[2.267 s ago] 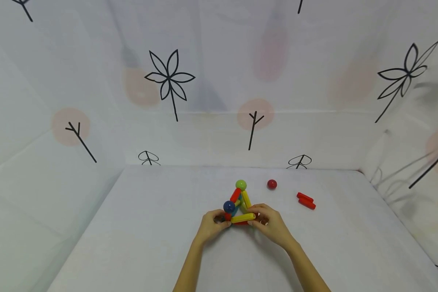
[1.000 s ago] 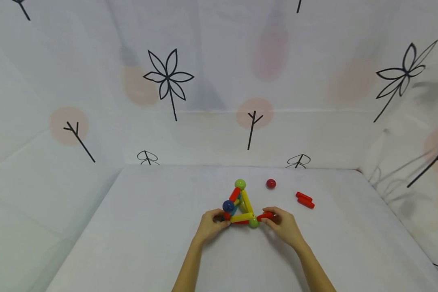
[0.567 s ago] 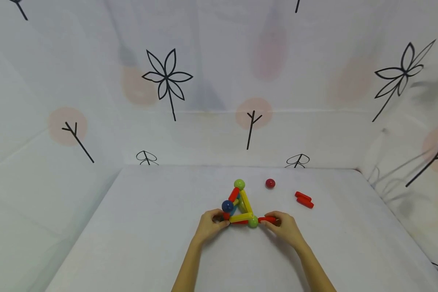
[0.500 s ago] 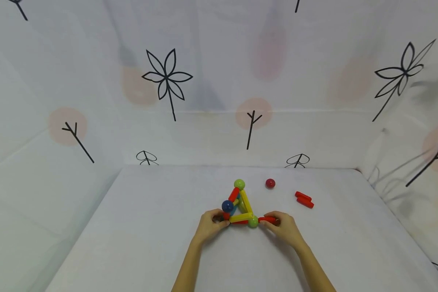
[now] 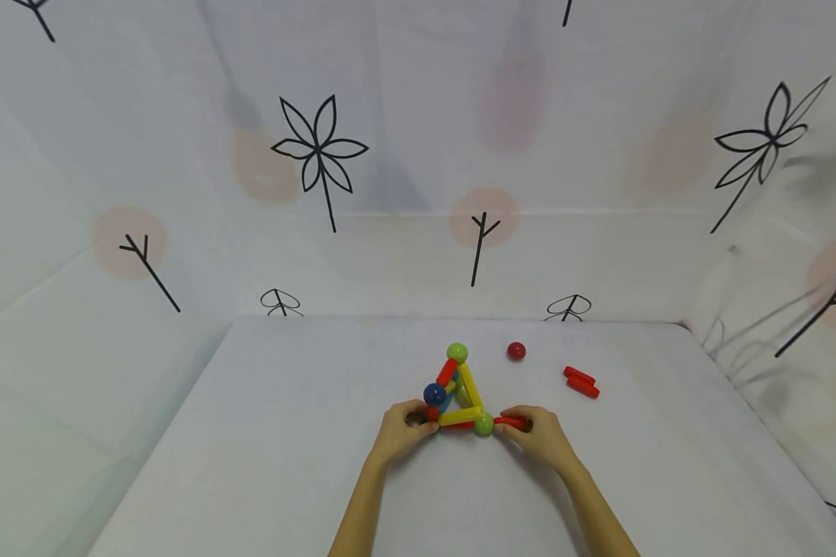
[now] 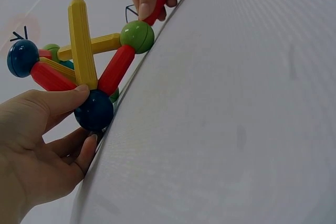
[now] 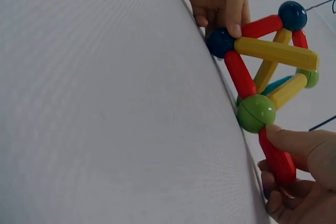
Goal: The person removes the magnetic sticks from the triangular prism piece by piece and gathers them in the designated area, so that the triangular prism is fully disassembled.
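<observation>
A frame of magnetic sticks and balls stands on the white table (image 5: 286,464). My left hand (image 5: 399,432) holds its near-left dark blue ball (image 6: 94,110) between thumb and fingers. From that ball a yellow stick (image 6: 81,43) juts out with one end free, and a red stick (image 6: 116,70) leads to a green ball (image 7: 256,113). Between thumb and fingers, my right hand (image 5: 539,439) pinches another red stick (image 7: 277,158), whose end meets this green ball. A second dark blue ball (image 5: 435,394) sits higher, and a green ball (image 5: 457,353) tops the far end.
Behind the frame, to the right, lies a loose red ball (image 5: 516,351). Two red sticks (image 5: 581,382) lie side by side farther right. Patterned white cloth (image 5: 404,263) rises behind the table and along both sides.
My right hand has moved rightward from beside the frame, uncovering the near green ball. The red stick it pinches has levelled out in line with that ball. My left hand keeps its hold.
</observation>
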A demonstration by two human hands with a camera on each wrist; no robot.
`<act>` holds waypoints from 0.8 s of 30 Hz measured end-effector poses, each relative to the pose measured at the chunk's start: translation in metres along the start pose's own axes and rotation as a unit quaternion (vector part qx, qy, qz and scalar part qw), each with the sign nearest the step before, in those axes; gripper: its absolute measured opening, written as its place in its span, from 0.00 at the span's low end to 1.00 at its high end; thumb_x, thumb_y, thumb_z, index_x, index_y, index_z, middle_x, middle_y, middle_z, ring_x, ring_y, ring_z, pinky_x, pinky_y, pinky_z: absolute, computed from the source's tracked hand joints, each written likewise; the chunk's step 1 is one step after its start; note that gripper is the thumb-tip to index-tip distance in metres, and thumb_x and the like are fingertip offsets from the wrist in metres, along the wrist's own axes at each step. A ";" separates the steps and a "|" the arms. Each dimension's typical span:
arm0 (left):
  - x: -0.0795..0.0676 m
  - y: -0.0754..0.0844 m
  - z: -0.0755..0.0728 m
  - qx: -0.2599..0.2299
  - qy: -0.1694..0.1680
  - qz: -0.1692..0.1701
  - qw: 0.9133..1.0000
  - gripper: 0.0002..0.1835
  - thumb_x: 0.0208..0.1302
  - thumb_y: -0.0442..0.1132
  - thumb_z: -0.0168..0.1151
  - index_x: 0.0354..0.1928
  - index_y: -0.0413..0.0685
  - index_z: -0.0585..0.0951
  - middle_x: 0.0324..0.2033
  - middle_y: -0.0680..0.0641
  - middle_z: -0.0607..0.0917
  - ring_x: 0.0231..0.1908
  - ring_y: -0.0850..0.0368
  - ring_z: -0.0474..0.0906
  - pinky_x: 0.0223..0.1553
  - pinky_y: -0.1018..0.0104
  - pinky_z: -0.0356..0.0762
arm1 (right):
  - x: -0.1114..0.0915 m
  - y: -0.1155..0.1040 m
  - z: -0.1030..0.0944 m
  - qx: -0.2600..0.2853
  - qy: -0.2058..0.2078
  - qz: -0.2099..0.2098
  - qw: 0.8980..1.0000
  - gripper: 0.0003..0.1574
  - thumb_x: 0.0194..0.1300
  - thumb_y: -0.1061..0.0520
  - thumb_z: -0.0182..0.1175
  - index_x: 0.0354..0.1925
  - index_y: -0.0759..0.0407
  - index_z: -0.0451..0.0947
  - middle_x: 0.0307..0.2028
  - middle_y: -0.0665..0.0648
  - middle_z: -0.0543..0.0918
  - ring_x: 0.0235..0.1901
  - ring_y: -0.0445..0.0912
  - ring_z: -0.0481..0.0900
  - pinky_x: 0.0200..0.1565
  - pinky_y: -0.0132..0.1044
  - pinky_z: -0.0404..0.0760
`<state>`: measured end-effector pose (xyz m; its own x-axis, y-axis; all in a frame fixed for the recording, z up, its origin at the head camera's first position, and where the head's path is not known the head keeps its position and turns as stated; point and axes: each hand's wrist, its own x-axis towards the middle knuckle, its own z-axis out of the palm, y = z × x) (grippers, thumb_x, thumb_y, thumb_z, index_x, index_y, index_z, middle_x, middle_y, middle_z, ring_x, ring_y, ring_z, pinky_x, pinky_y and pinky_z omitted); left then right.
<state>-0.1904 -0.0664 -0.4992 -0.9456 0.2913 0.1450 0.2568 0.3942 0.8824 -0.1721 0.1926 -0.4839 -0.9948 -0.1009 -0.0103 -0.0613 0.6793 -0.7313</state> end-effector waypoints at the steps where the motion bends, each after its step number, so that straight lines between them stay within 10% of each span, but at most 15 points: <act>1: 0.000 0.000 0.000 -0.002 0.000 0.002 1.000 0.12 0.52 0.33 0.67 0.39 0.35 0.82 0.34 0.42 0.84 0.32 0.56 0.73 0.34 0.70 0.72 | 0.000 0.001 0.000 -0.001 0.003 0.001 1.000 0.19 0.55 0.53 0.68 0.44 0.62 0.82 0.37 0.54 0.83 0.36 0.45 0.72 0.37 0.32 0.75; 24: 0.000 0.000 0.000 0.006 0.003 -0.008 1.000 0.13 0.53 0.36 0.66 0.41 0.37 0.82 0.34 0.45 0.83 0.33 0.58 0.73 0.35 0.71 0.71 | 0.002 0.018 -0.008 0.115 -0.009 0.031 0.993 0.22 0.54 0.51 0.69 0.42 0.65 0.80 0.30 0.54 0.80 0.28 0.45 0.74 0.27 0.31 0.78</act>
<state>-0.1904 -0.0662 -0.4991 -0.9506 0.2801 0.1340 0.2445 0.4093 0.8790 -0.1763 0.2109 -0.4915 -0.9943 -0.0788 -0.0719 0.0229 0.5006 -0.8654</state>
